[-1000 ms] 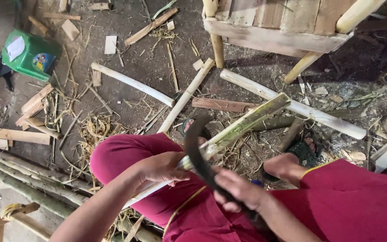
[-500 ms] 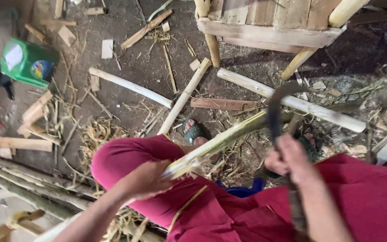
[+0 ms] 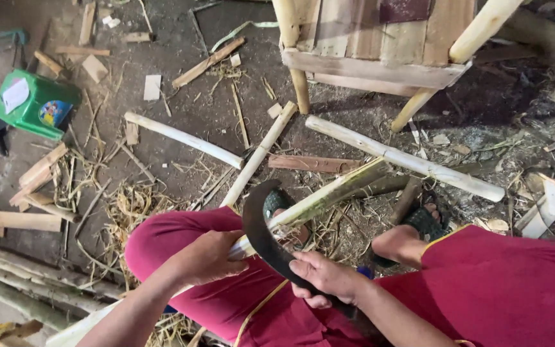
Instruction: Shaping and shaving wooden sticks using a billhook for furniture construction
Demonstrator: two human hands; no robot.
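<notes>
Bamboo (image 3: pixel 329 193) is lying slantwise across the person's lap, its split pale end pointing up and to the right toward the stool (image 3: pixel 380 58), its lower end running down left past the red trousers (image 3: pixel 181 238). The left hand (image 3: pixel 207 257) is wrapping around the bamboo at the knee, grip closed on it. The right hand (image 3: pixel 322 276) is clenching the handle of a dark curved knife (image 3: pixel 261 225), grip closed on that; the blade is arching up and over the bamboo just beside the left hand, and its edge appears to be touching the stalk, though the exact contact cannot be made out.

Both feet are resting in green sandals (image 3: pixel 422 222) on the dirt floor (image 3: pixel 181 115). Peeled pale poles (image 3: pixel 406 157) are lying on the floor between the feet and the stool. Wood scraps and straw-like shavings (image 3: pixel 130 205) are littering the ground to the left. A small green stool (image 3: pixel 33 103) is standing well apart at far left. Green bamboo stalks (image 3: pixel 14 283) are lying bundled at lower left.
</notes>
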